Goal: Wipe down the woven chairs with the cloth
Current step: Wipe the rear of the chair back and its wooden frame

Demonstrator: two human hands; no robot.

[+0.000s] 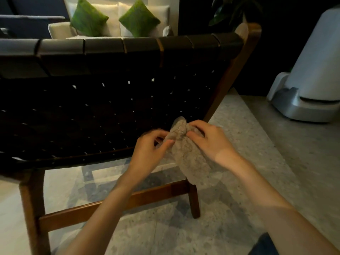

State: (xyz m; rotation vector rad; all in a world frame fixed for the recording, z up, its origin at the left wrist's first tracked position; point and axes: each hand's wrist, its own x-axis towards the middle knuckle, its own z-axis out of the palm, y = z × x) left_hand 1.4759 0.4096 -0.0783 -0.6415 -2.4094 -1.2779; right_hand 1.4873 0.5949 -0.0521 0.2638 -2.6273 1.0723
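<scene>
Speckled stone floor behind the woven chair [114, 107]: left hand [149, 150] and right hand [209, 140] both pinch the cloth [187, 153] near the backrest's lower right corner, apparently refolding it; wiping the weave comes next.

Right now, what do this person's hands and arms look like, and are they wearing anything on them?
Nothing is worn. The left hand and right hand have no gloves, and no ring, watch or bracelet shows. The left forearm and right forearm are uncovered down to the frame's edge, no sleeve in view. The fingers are bare.
</scene>
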